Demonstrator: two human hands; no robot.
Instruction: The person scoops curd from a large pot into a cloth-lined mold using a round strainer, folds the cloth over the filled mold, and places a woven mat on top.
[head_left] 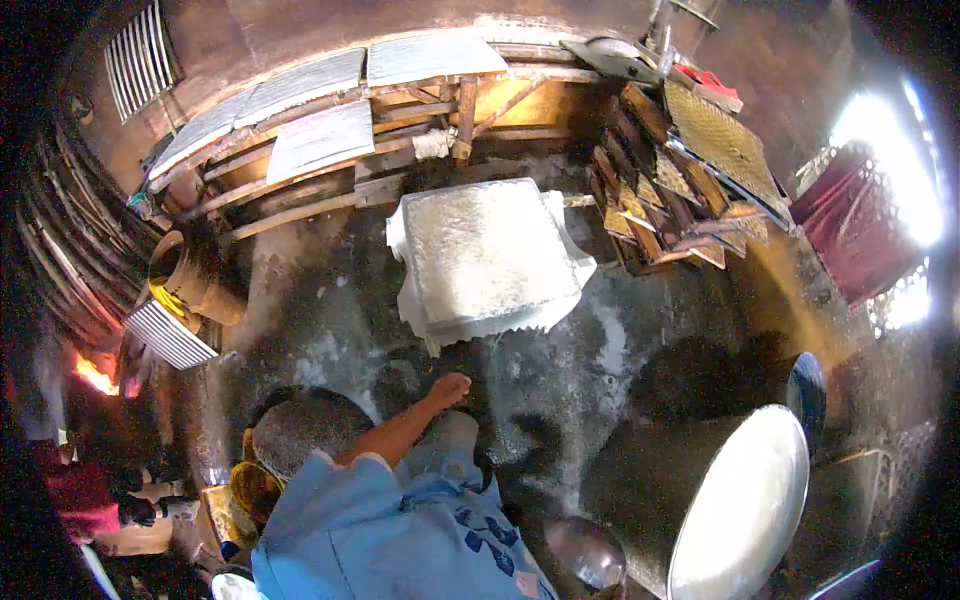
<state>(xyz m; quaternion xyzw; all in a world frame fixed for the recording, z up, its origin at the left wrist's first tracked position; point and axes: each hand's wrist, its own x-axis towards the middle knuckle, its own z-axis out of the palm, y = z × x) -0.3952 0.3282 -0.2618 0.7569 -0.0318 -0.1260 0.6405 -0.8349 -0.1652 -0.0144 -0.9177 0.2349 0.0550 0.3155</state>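
Note:
My left hand (451,389) hangs in front of my body, its fingers curled together; whether it holds anything is too small to tell. Just beyond it stands a block with a pale, rough top (490,255), white cloth draped over its sides, and the hand does not touch it. The arm in the light blue shirt (380,530) leads to this hand. My right hand does not show. Near my right side is a large round vessel (740,510) with a whitish surface.
White sheets (435,58) lie along a wooden rack at the back. Stacked wooden frames (650,200) lean at the back right. A fire (97,374) burns at the far left, near a brown barrel (205,280). Another person's red clothing (80,495) shows at the lower left.

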